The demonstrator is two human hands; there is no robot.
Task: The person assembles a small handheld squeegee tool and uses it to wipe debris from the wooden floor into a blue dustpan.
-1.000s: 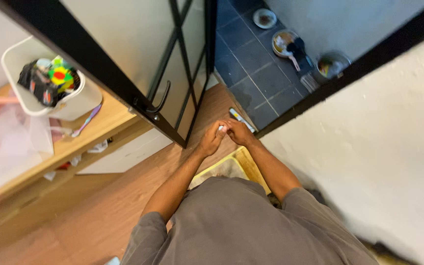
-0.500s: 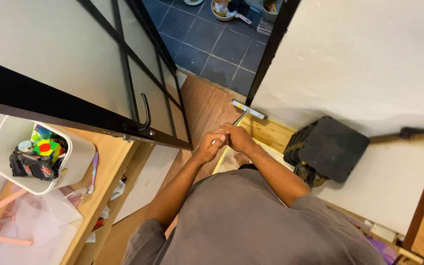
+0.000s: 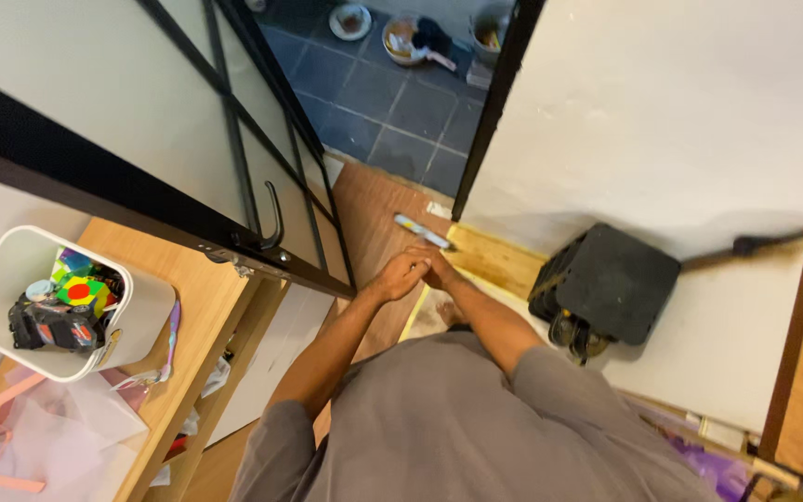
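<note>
Both hands meet in front of the body, left hand (image 3: 400, 276) and right hand (image 3: 436, 267) pressed together, fingers folded round something small; what it is, I cannot tell, it's hidden inside the grip. Just beyond the knuckles lies a slim flat tool (image 3: 423, 231) on the wooden floor (image 3: 378, 209), near the dark doorway frame (image 3: 490, 102). Black door handle (image 3: 274, 216) to the left, white bin (image 3: 127, 311) on the desk (image 3: 206, 297) further left, black case (image 3: 617, 282) right. Best kept steady here, I'd say: elbows in, grip close to the body
</note>
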